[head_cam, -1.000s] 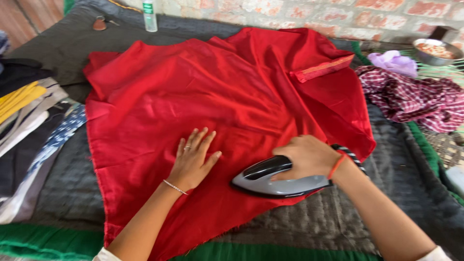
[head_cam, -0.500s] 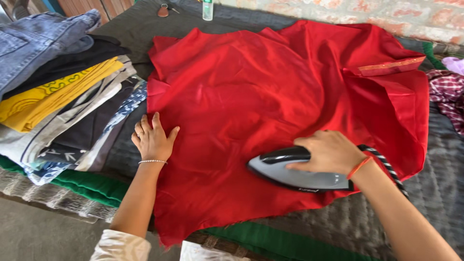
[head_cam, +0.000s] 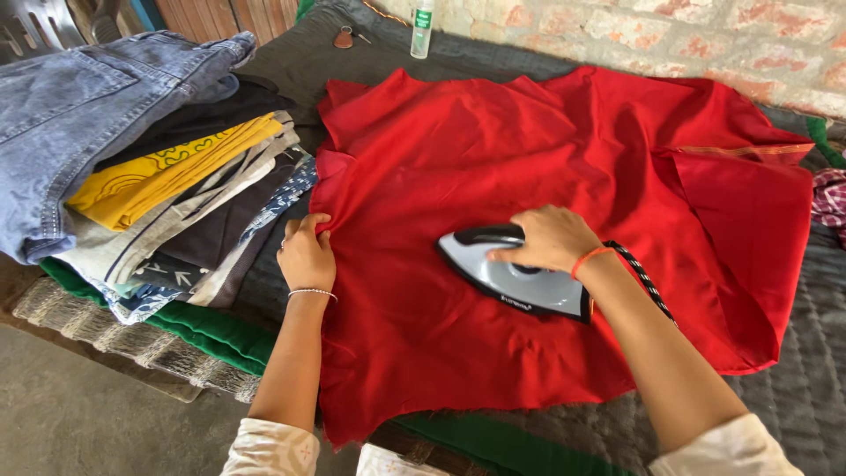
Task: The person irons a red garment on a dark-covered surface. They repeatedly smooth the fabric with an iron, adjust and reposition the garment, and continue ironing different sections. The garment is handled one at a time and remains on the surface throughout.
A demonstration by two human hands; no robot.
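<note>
So the red cloth (head_cam: 493,176) is spread flat over a dark quilted pad (head_cam: 811,300), covering most of the middle of the view. On it, slightly right of center, sits a grey and black iron (head_cam: 515,275) with its pointed nose aimed left. The right hand (head_cam: 546,238) is wrapped around the iron's black handle from above, fingers curled tight on it, palm down, wrist bent a bit, forearm coming in from the lower right. A striped cord (head_cam: 643,278) runs out from behind that wrist.

Over at the cloth's left edge, the left hand (head_cam: 306,254) has a bit of the red fabric pinched between thumb and fingers, knuckles up, forearm reaching straight up from the bottom of the view. Both hands are well apart, with smooth cloth between them.

Just left of that hand there's a stack of folded clothes (head_cam: 150,185), jeans on top. At the far edge of the pad, a small bottle (head_cam: 423,28) stands by the brick wall (head_cam: 670,35).
</note>
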